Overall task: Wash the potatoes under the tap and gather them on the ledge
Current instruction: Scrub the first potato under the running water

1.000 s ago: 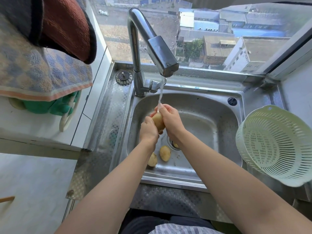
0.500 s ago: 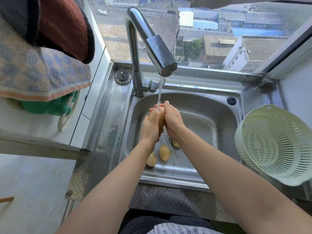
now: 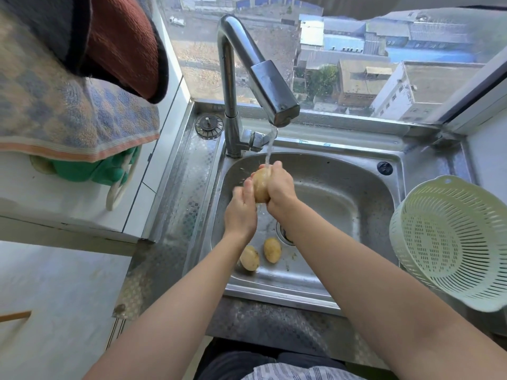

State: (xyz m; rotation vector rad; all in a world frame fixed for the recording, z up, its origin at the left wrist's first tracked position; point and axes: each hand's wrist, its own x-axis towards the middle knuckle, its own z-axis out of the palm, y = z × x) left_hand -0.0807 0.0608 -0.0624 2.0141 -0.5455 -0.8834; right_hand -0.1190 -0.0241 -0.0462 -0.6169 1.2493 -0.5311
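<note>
Stainless-steel sink basin [image 3: 343,193] set below a window, with your two hands meeting under the running tap [image 3: 274,102]. Your right hand [image 3: 281,187] curls its fingers round the right side of the held potato [image 3: 260,187]. Your left hand [image 3: 241,212] cups its lower left side, thumb laid up along the skin. The water stream [image 3: 270,145] strikes the top end of the held potato, which is raised above the basin floor, directly beneath the spout.

Compared with half a second ago, your left hand has slid down toward you. The pale yellow skin, then almost wholly covered between both hands, now shows along most of its length. Your right hand has kept its place and its grasp.

One loose potato [image 3: 249,258] and a second loose potato [image 3: 272,249] lie side by side on the basin floor near its front wall, left of the drain [image 3: 284,234], where they lay before. Your left forearm crosses just over the first.

A strainer plug [image 3: 209,126] rests on the patterned steel ledge [image 3: 178,187] left of the tap base. A pale green colander [image 3: 450,242] stands tilted just right of the sink, its opening toward you, unmoved. A checked towel [image 3: 68,116] and a rust-red cloth [image 3: 123,42] hang at upper left.
</note>
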